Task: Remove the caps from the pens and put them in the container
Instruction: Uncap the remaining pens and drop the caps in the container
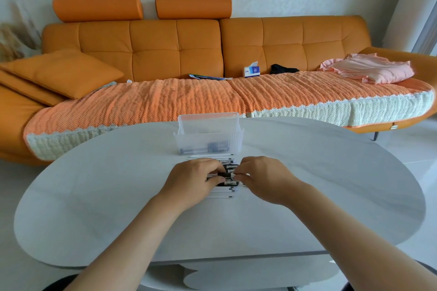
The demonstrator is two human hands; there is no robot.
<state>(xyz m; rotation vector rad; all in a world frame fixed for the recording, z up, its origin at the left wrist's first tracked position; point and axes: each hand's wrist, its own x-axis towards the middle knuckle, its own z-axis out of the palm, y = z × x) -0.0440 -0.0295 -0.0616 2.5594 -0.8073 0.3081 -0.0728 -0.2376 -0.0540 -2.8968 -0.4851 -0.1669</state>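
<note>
- Left grip [195, 181], right grip [263, 178]: lower centre, fingers curled, pinching opposite ends of a pen [228, 174] lying left-to-right; both equally near.
- Pens [224, 192]: row on bench [118, 196], under both grips, same axis.
- Container [208, 139]: upper centre, directly beyond the row, just apart.

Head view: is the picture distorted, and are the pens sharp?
Head view: wide-angle distortion bends the sofa and the table; light is soft and even; the pens gripped by the left hand and right hand look small and slightly blurred.
</note>
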